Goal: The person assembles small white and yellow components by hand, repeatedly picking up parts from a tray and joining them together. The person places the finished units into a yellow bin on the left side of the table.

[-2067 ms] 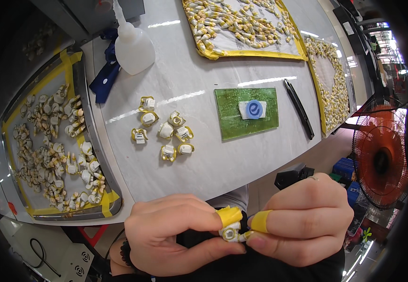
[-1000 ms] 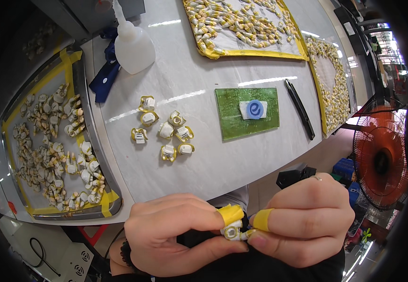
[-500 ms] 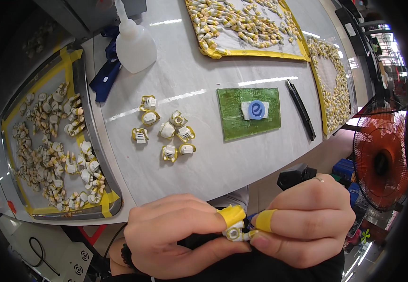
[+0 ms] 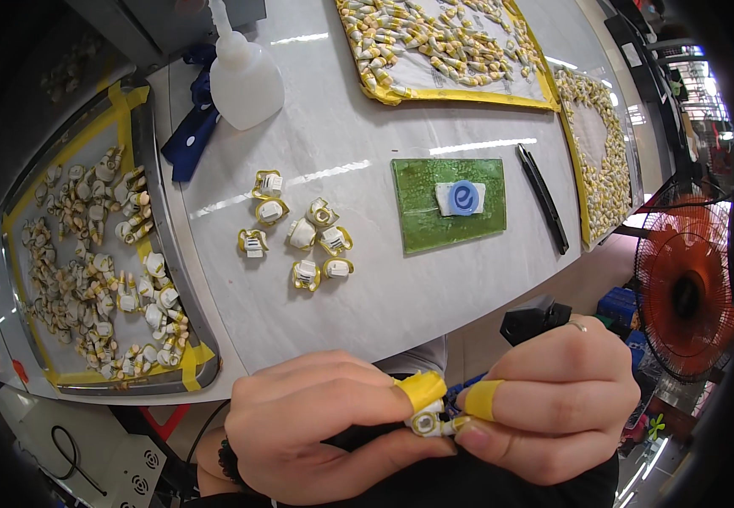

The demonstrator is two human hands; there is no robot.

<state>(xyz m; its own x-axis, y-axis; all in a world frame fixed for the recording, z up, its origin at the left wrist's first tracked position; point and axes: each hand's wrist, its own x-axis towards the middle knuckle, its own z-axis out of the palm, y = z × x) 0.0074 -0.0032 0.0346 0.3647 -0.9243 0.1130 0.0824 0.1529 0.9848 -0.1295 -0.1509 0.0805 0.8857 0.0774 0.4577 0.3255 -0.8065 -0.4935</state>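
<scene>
Low in the view, close to my body, both hands are closed and meet over small parts. My left hand (image 4: 307, 415) pinches a small white part with yellow edges (image 4: 425, 422), its round opening facing up. Between the thumb and fingers of my right hand (image 4: 553, 398) is a small white-and-yellow pointed piece (image 4: 456, 424), its tip against the white part. I cannot tell whether the two are joined. Yellow tape wraps a fingertip on each hand. Beyond my left hand, several similar white parts with yellow rims (image 4: 302, 234) lie loosely grouped on the table (image 4: 367, 313).
A green slab (image 4: 413, 233) carries a blue disc (image 4: 465, 197) on a white pad, beside a black pen-shaped tool (image 4: 543, 201). Yellow-edged trays (image 4: 468, 105) of small pieces stand far and right; another tray (image 4: 127, 114) is left. A white bottle (image 4: 248, 89) stands near blue cloth (image 4: 189, 140).
Both hands have shifted very slightly to the right with the parts still in them. The things on the table have not moved noticeably.
</scene>
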